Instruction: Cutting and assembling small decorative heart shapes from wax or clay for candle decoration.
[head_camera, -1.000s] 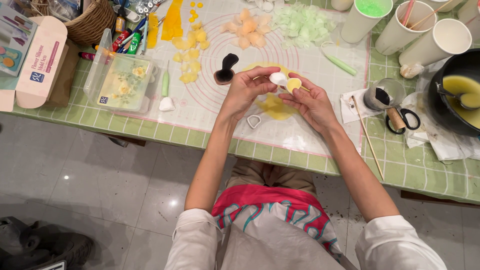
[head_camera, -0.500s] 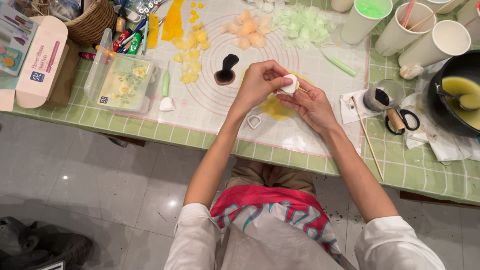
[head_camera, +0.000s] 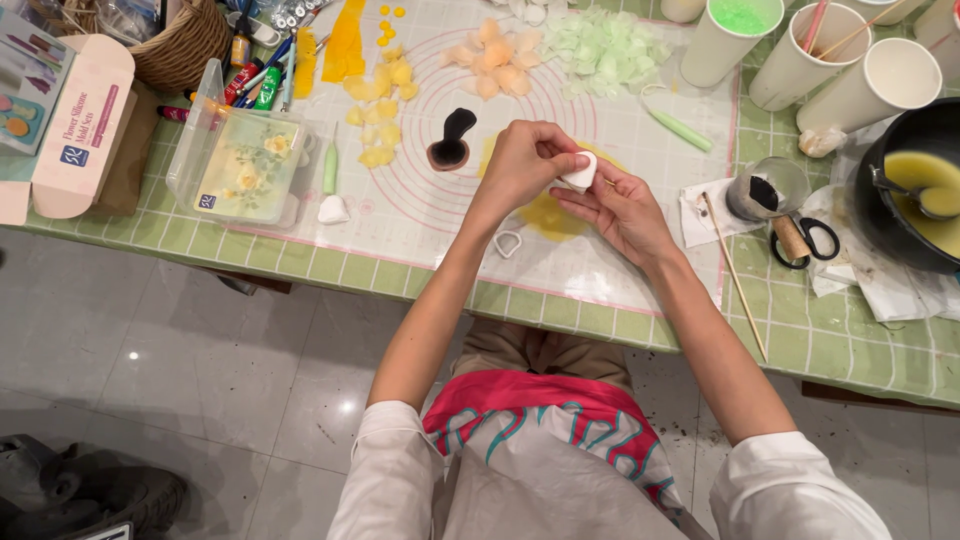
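Hands pressing a small white mould (head_camera: 580, 170): left hand (head_camera: 520, 165) fingertips are pinching it closed while right hand (head_camera: 622, 208) fingers are cradling underneath, best squeezed evenly above the silicone mat (head_camera: 420, 215).

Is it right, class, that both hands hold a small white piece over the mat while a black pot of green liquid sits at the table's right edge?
Not quite. The head view shows the black pot holds yellow liquid, not green. Both hands do hold the small white piece over the mat.

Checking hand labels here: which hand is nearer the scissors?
Right. The right hand is beside the white piece near the mat's middle, with the scissors further off on its outer side. The left hand is beyond it, farther away.
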